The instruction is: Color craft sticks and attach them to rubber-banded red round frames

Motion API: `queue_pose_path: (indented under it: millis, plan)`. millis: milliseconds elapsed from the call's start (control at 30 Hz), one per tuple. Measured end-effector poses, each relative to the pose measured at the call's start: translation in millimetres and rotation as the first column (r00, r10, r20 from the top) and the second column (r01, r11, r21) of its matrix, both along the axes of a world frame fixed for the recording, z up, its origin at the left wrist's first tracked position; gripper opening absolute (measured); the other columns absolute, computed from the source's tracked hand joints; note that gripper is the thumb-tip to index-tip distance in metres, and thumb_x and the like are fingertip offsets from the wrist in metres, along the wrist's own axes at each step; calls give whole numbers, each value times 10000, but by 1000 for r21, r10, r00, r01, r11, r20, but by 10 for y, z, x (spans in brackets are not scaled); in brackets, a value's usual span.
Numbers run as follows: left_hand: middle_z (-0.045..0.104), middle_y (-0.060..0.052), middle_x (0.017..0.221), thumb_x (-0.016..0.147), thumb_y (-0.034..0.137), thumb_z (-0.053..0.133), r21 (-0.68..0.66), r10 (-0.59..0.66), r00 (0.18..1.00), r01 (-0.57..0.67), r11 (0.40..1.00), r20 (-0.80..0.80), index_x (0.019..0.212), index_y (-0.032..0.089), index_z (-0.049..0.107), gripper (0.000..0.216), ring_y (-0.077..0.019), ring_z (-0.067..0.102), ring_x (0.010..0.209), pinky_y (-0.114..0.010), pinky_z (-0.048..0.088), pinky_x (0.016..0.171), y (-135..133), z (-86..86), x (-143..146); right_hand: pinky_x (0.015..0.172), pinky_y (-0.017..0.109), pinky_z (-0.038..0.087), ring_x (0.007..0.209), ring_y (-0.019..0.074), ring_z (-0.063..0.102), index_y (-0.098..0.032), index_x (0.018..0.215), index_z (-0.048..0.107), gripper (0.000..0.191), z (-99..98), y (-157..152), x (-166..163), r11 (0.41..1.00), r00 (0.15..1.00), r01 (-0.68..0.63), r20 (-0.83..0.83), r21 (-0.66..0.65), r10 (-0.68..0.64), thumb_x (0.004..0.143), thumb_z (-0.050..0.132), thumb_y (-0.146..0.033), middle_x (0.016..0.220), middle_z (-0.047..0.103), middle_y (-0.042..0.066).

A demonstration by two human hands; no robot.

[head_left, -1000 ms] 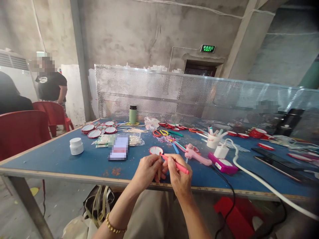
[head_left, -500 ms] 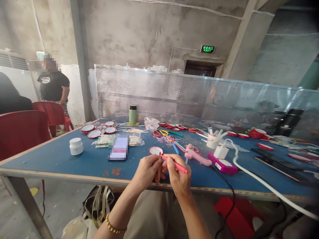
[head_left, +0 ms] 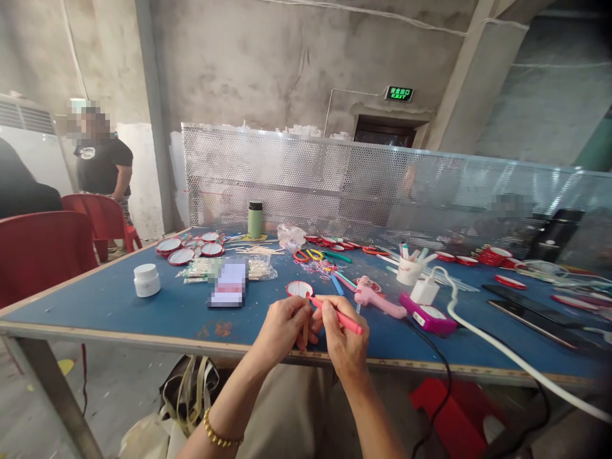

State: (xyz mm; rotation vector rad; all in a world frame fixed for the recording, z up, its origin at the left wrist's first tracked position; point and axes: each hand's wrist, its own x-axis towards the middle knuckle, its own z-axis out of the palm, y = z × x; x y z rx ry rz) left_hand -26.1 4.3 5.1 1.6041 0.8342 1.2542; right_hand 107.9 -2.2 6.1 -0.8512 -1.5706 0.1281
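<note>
My right hand (head_left: 348,335) is closed around a pink-red marker pen (head_left: 343,317), its tip pointing left toward the other hand. In my left hand (head_left: 287,325) the fingers pinch a flat wooden stick (head_left: 305,331), which hangs down from them close to the table's front edge. The pen's tip meets or nearly meets the stick's upper end; I cannot tell which. Just beyond my fingers lies a round white disc with a red rim (head_left: 299,289).
Right of my hands lie a pink glue gun (head_left: 373,298), a purple box (head_left: 425,315) and a white cable (head_left: 502,350). A phone (head_left: 228,284) and a white jar (head_left: 146,280) are to the left. Behind are pliers (head_left: 314,255), a cup of pens (head_left: 408,269) and a green bottle (head_left: 255,220).
My right hand and the marker have shifted very slightly to the right. Both hands otherwise keep the same hold.
</note>
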Motion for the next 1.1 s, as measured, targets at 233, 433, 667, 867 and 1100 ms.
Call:
queue_pose_path:
  millis: [233, 433, 667, 867, 1100]
  plan:
    - [585, 24, 485, 933, 446, 497, -2, 20, 1000, -20, 1000, -12, 682, 209, 541, 348, -157, 638, 490, -204, 456, 452, -10, 8, -2, 542, 236, 496, 527, 131, 622, -196, 827, 630, 260, 4, 2, 6, 1000, 1000, -4, 29, -6, 4, 993, 476, -323, 643, 656, -12]
    - [575, 31, 466, 938, 431, 494, 14, 13, 1000, -12, 1000, -8, 674, 207, 537, 350, -145, 616, 462, -211, 482, 488, -12, 15, 0, 532, 226, 492, 517, 124, 617, -189, 838, 631, 252, 9, 1, 7, 1000, 1000, -7, 30, -8, 7, 994, 473, -310, 639, 647, -14]
    - [564, 38, 443, 944, 429, 483, 29, 18, 1000, -17, 999, -16, 677, 207, 541, 352, -148, 615, 463, -229, 522, 541, -15, 13, 1, 538, 224, 491, 524, 121, 614, -192, 829, 633, 249, -11, 14, 12, 1000, 999, -23, 29, 7, 23, 994, 479, -298, 642, 645, -18]
    - [602, 22, 494, 945, 411, 481, 11, 18, 1000, -18, 1000, -18, 679, 204, 532, 340, -147, 634, 485, -201, 478, 477, -19, 15, 1, 547, 233, 489, 513, 120, 612, -190, 829, 636, 250, -12, 6, 20, 1000, 1000, -7, 26, 20, 7, 993, 481, -299, 631, 646, -19]
    - [610, 17, 520, 946, 424, 483, -4, -2, 1000, 2, 1000, 3, 682, 204, 515, 345, -146, 651, 511, -189, 463, 461, -7, 9, 2, 542, 227, 483, 499, 113, 602, -189, 829, 629, 246, -6, 3, 9, 1000, 1000, 0, -10, 25, 0, 993, 489, -307, 620, 640, -28]
